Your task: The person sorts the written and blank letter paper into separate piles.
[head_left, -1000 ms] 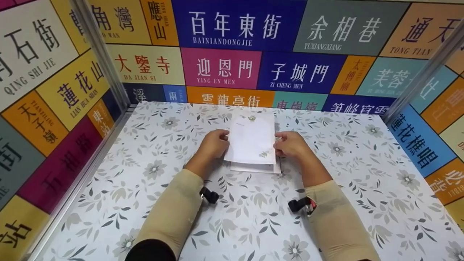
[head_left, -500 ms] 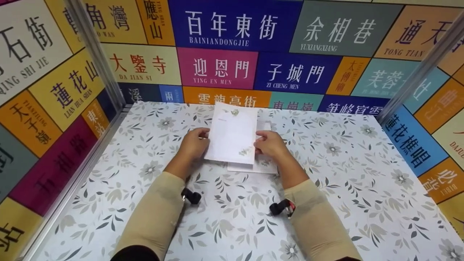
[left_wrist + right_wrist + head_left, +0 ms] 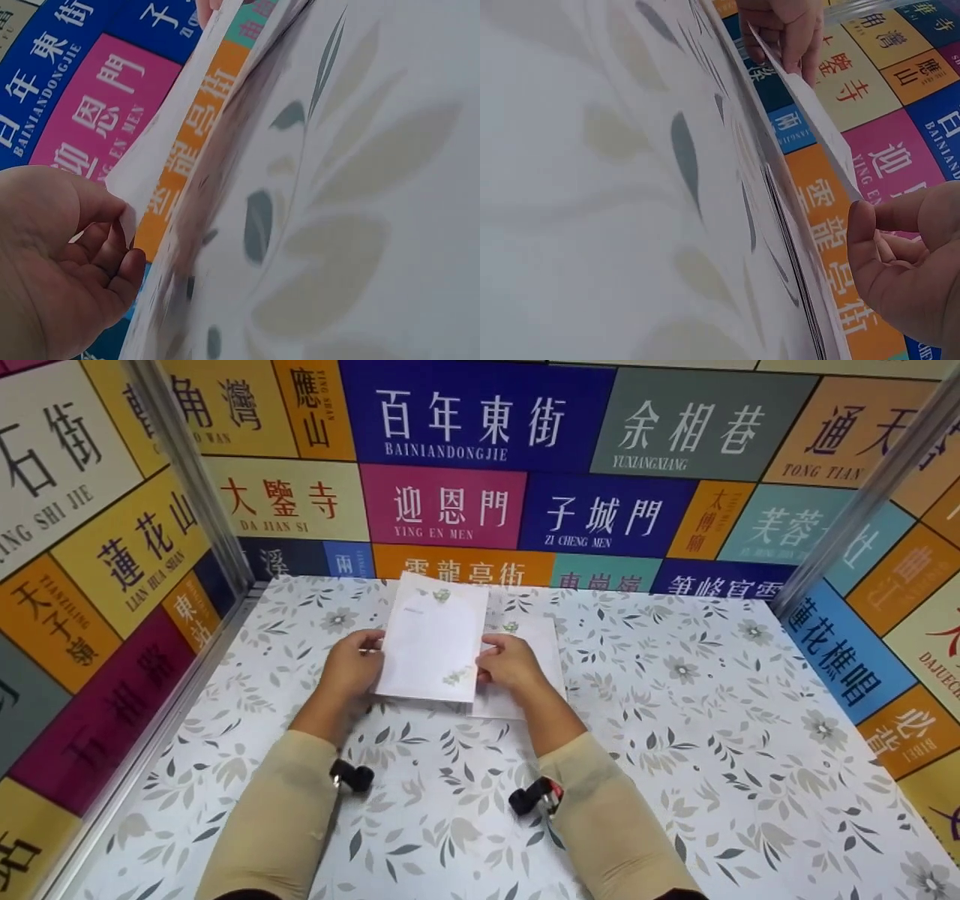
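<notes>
Head view, middle of the table: both hands share one printed sheet (image 3: 431, 649), its left edge pinched by the left hand (image 3: 352, 664), its right edge by the right hand (image 3: 514, 664). On each hand the thumb and fingers press together on the paper, the other fingers bent inward. Both wrist views show the sheet raised off the patterned tablecloth (image 3: 450, 825), its far end tipped slightly left. Just right of it, partly under the right hand, lies a paper stack (image 3: 547, 660) with a similar print; in the head view the sheet overlaps its left side.

For a clean carry, I would judge, light and even pinches suit best — too much inward push would bow the paper. Level hands matter too — otherwise the near edge could drag on the stack.
</notes>
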Demonstrator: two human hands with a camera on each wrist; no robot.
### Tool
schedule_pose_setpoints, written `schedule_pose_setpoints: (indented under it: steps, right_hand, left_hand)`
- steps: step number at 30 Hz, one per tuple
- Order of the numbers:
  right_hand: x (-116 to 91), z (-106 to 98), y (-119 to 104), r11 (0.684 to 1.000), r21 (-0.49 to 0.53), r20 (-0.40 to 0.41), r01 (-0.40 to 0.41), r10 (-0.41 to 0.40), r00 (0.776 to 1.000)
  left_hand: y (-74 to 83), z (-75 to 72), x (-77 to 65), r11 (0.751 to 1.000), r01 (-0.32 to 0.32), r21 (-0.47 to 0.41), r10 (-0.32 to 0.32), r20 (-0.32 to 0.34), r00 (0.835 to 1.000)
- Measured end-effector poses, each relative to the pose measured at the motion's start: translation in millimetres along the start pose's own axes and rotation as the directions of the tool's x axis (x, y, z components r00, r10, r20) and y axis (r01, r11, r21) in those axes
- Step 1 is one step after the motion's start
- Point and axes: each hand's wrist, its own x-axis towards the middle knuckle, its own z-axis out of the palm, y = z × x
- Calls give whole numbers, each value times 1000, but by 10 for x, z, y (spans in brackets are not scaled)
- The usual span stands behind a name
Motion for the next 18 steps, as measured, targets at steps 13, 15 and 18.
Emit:
schedule_pose_setpoints:
  steps: [13, 15, 18]
  right_hand:
    - [8, 404, -69, 995, 95, 45, -8, 4, 999]
    - [19, 435, -50, 997, 83, 38, -1, -2, 999]
    - [34, 465, -24, 996, 84, 48, -6, 2, 999]
  left_hand:
    - [-163, -407, -12, 998, 47, 45, -48, 25, 999]
    - [-179, -417, -20, 998, 32, 48, -33, 18, 999]
    - [-188, -428, -31, 997, 35, 62, -36, 11, 999]
